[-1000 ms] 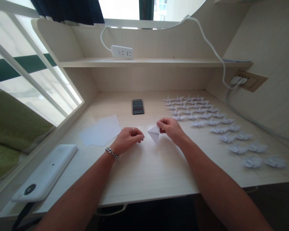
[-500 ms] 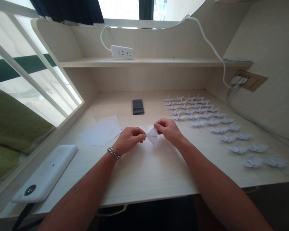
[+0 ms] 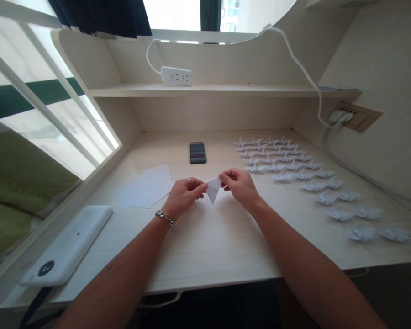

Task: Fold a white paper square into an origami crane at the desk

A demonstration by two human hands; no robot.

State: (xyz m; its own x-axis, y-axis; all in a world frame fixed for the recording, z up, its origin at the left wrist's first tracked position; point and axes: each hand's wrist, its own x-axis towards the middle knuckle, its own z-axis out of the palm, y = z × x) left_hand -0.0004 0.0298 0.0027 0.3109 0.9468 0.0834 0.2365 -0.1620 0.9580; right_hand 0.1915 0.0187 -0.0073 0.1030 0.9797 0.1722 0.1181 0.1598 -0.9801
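At the lower left of the frame a white flat device (image 3: 66, 244) lies along the edge of the tabletop (image 3: 208, 242), well apart from the hands. Further in, left of centre, a loose stack of white paper sheets (image 3: 144, 187) rests flat, just beside the left hand (image 3: 183, 196). That hand, with a ring on one finger and a chain bracelet (image 3: 164, 217) at the wrist, is curled, its fingertips pinching the left corner of a folded white paper piece (image 3: 213, 189). The piece sits at the centre of the frame, held between both hands with its point hanging down toward the tabletop; whether it touches the surface cannot be told. The right hand (image 3: 239, 185) pinches its right corner, fingers pressed together.

Behind the hands, upper centre, a small dark object (image 3: 197, 152) lies blurred on the tabletop. On the shelf (image 3: 226, 87) above it sits a white power strip (image 3: 176, 76). To the right, rows of folded paper cranes (image 3: 304, 176) run from the middle of the frame toward the lower right, near the right forearm but apart from it. At the far right a wall socket (image 3: 351, 115) holds white plugs. Nothing lies between the hands and the paper piece.
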